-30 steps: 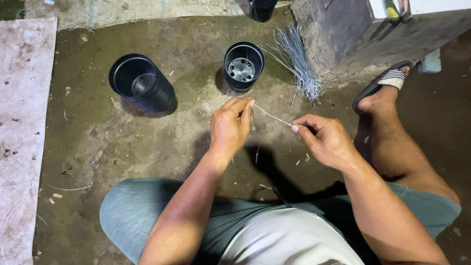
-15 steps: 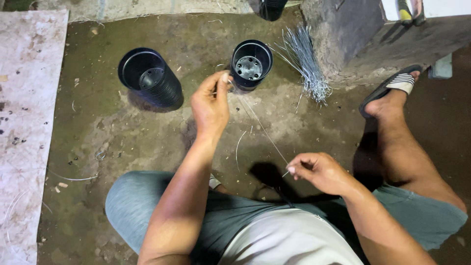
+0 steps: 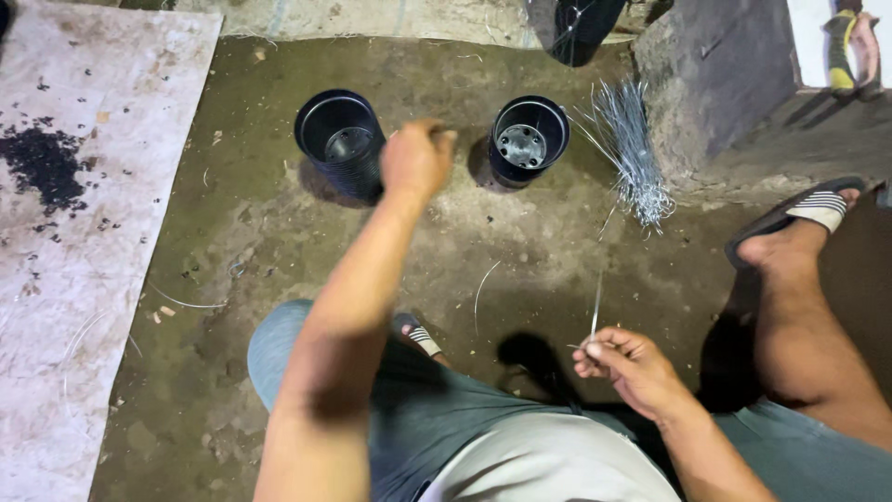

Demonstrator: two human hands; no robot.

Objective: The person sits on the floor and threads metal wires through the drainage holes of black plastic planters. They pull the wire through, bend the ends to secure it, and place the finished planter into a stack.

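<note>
My left hand [image 3: 416, 160], loosely clenched, hovers between two black plastic pots [image 3: 342, 141]. My right hand [image 3: 624, 364] pinches one thin silver wire [image 3: 596, 305]; neither pot is wired yet.

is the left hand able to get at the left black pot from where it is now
Probably yes. The left hand hovers right beside the left black pot, with only bare floor between them. The right hand sits low, pinching a thin wire, well out of the way.

Bare arms, no sleeves. Left hand [image 3: 415, 160], right hand [image 3: 624, 365] without gloves or rings. Grey-green shorts [image 3: 437, 409], pale shirt [image 3: 548, 469], black sandals [image 3: 801, 212] with white-striped straps.
</note>
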